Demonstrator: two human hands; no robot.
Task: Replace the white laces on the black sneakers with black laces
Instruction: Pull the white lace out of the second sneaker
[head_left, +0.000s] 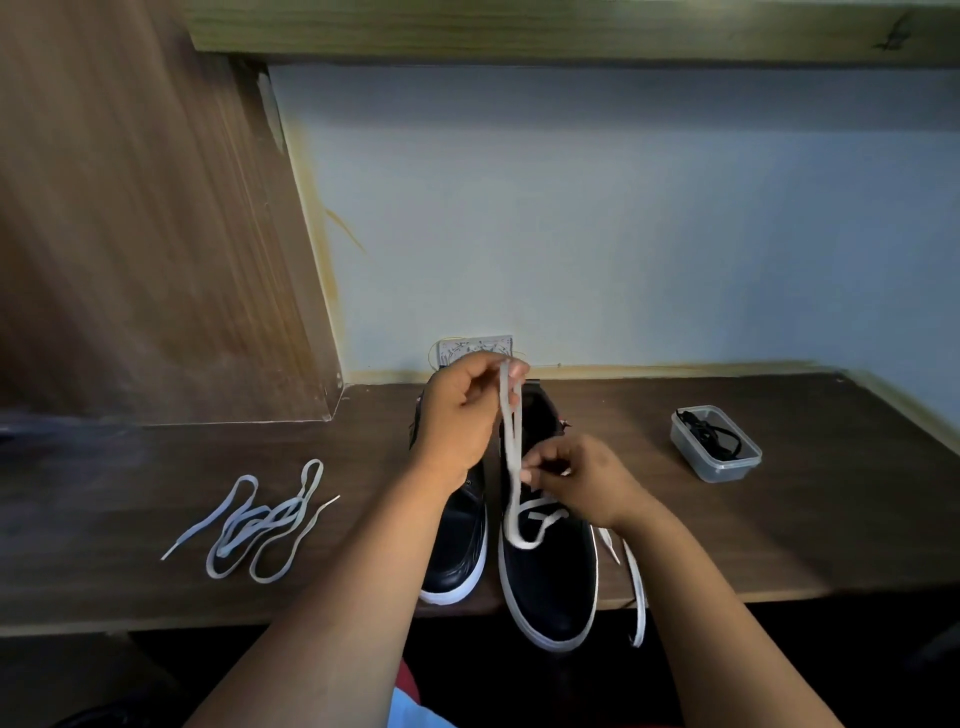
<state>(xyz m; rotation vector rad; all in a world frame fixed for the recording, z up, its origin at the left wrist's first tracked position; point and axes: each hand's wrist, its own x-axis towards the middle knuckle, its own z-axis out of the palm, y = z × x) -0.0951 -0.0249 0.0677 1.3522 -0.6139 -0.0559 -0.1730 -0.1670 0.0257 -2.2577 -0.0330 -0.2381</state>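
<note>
The left hand (457, 421) hid the left sneaker's (460, 545) upper, and the card (475, 349) behind was too blurred to read.

We see a dark wood-grain desk (675, 519), matt and faintly streaked. At its centre stand two black sneakers (550, 577) in smooth, slightly glossy leather-like material with white rubbery soles. Flat woven white cloth lace (511, 447) rises from the right shoe; a second loose white lace (260, 522) of the same cloth lies at nine o'clock. At two o'clock, a clear, lightly frosted plastic box (716, 446) holds black cloth laces (711, 435). Behind, we note a matt painted wall (623, 218), a brown veneer panel (145, 234) and a rough pale wooden beam (571, 26).
</note>
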